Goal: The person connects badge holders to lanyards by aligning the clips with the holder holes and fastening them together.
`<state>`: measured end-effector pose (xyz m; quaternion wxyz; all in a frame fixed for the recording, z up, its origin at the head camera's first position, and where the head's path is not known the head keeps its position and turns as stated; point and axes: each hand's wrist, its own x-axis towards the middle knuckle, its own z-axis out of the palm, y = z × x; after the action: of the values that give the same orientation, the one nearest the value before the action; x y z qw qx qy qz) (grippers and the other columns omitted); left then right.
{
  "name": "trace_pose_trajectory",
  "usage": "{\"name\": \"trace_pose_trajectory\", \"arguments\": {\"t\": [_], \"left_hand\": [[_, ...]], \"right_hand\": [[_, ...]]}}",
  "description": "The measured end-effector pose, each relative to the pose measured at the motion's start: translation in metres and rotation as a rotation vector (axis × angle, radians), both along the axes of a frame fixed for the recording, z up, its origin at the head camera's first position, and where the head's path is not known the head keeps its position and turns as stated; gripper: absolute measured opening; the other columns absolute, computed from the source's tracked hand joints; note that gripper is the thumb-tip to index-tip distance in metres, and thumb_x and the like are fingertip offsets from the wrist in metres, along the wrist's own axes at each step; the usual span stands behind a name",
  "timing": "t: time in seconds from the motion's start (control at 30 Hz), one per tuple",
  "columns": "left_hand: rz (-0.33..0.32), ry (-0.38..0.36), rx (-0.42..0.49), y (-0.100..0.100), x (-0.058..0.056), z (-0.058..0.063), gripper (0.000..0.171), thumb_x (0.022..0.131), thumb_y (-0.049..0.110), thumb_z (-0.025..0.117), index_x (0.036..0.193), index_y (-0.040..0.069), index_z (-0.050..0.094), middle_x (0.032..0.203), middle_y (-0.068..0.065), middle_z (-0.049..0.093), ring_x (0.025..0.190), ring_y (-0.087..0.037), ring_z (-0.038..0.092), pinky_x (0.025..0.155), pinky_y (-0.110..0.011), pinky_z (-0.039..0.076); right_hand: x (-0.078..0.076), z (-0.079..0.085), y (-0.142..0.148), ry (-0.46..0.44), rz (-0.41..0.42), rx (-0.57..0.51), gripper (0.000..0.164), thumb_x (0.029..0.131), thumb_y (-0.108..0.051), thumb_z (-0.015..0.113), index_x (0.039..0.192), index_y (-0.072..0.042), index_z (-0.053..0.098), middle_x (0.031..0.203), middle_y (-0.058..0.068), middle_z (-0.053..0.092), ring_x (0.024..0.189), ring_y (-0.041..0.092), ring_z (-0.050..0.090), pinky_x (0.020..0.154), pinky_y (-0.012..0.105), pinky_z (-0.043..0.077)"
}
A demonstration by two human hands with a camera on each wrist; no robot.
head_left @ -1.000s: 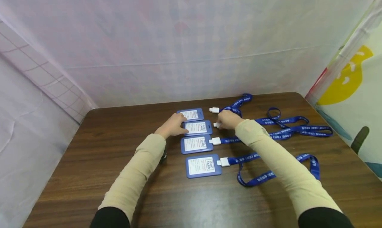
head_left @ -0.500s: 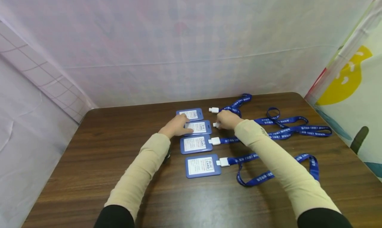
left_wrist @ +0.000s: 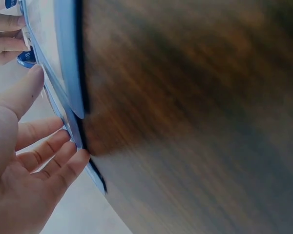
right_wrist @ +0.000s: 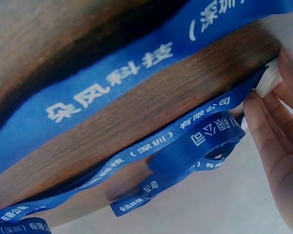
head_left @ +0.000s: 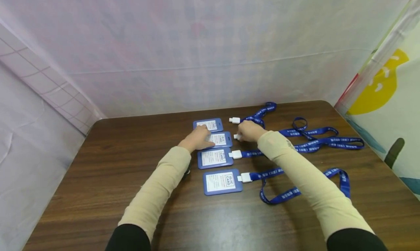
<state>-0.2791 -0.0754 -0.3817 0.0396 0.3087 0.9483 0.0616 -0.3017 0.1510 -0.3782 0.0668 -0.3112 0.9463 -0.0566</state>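
Note:
In the head view, my left hand [head_left: 196, 138] lies over the left part of the second blue badge holder [head_left: 222, 139] from the back. Its thumb and fingers [left_wrist: 49, 146] are spread and only gently bent in the left wrist view, with fingertips at the holders' edges. Just right of that holder, my right hand [head_left: 251, 131] pinches the white clip [head_left: 236, 137] of a blue lanyard [right_wrist: 171, 126] between thumb and fingers. The clip's tip sits apart from the holder. A white card printed ID/IC CARD shows inside each holder.
At the back lies another badge holder [head_left: 210, 124], with a loose white clip [head_left: 234, 120] to its right. Nearer me, two holders [head_left: 214, 158] have clips at their right ends. Lanyard loops [head_left: 331, 141] spread across the right of the wooden table [head_left: 115, 163]. A cloth hangs behind it.
My left hand has slid a little to the right, covering more of the second badge holder. The right hand stays in place, pinching the white clip.

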Motion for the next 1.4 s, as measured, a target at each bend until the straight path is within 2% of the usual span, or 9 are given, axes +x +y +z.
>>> {"name": "trace_pose_trajectory", "arguments": {"t": [0.37,0.87,1.4], "left_hand": [[0.085,-0.036,-0.055,0.005,0.003,0.001,0.038,0.080,0.035,0.068,0.093,0.000,0.064,0.097,-0.014,0.053,0.092,-0.026,0.050,0.087,-0.036,0.042],[0.094,-0.034,-0.066,0.008,0.004,0.002,0.035,0.080,0.035,0.068,0.083,0.002,0.063,0.093,-0.013,0.054,0.091,-0.025,0.050,0.089,-0.036,0.041],[0.119,-0.047,-0.073,0.011,0.008,0.006,0.034,0.080,0.035,0.069,0.080,0.002,0.062,0.094,-0.013,0.053,0.091,-0.026,0.049,0.087,-0.035,0.042]], "right_hand": [[-0.001,-0.003,0.002,0.028,0.038,0.000,0.012,0.073,-0.010,0.072,0.082,-0.003,0.070,0.077,0.007,0.065,0.072,0.022,0.061,0.070,0.034,0.052],[0.004,-0.005,0.000,0.061,0.064,0.048,0.006,0.076,-0.009,0.068,0.073,-0.005,0.064,0.074,0.007,0.056,0.071,0.022,0.055,0.069,0.035,0.050],[0.008,-0.003,0.005,0.111,0.156,0.016,0.016,0.076,-0.009,0.069,0.063,-0.008,0.059,0.067,0.006,0.052,0.063,0.021,0.052,0.060,0.034,0.048]]}}
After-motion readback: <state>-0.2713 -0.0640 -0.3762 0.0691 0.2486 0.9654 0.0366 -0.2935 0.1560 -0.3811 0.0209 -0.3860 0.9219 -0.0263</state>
